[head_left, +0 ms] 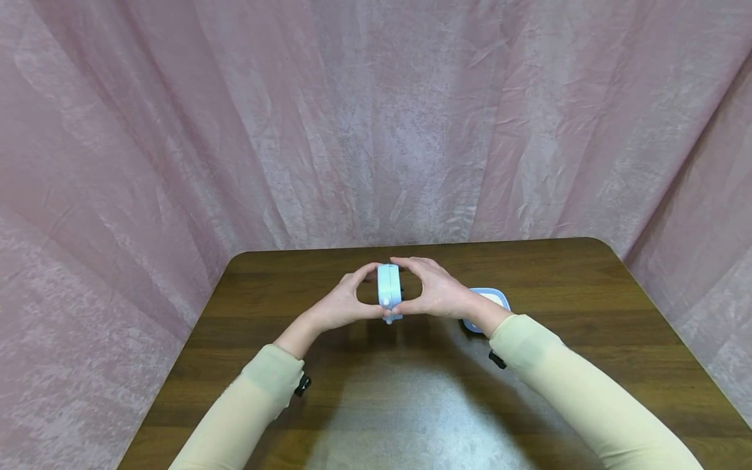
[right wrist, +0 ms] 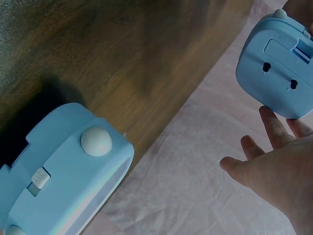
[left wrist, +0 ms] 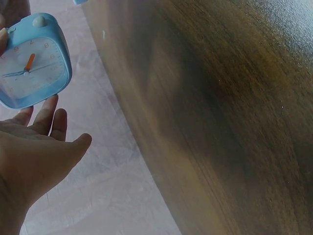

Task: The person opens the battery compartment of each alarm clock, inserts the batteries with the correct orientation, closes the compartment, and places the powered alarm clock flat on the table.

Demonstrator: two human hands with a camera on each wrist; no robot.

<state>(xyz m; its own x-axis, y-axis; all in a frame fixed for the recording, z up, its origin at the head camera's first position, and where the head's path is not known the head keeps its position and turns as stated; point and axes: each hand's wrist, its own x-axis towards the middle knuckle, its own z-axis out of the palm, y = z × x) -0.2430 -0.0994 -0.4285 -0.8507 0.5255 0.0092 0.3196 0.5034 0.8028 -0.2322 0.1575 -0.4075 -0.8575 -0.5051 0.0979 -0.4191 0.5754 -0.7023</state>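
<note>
A light blue alarm clock [head_left: 389, 284] is held up over the table between both hands. My left hand [head_left: 343, 303] grips it from the left, thumb at the near end and fingertips at the far end. From the other side my right hand [head_left: 437, 294] grips it the same way. In the left wrist view the clock's white face [left wrist: 36, 61] shows an orange hour hand and numbers; fingertips touch its lower edge. The right wrist view shows its blue back [right wrist: 279, 63] with two dark knobs and a battery cover.
A second light blue clock [right wrist: 73, 166] with round white feet lies on the brown wooden table [head_left: 564, 287], partly behind my right wrist in the head view. Pink curtains [head_left: 376, 130] hang behind the table and on both sides.
</note>
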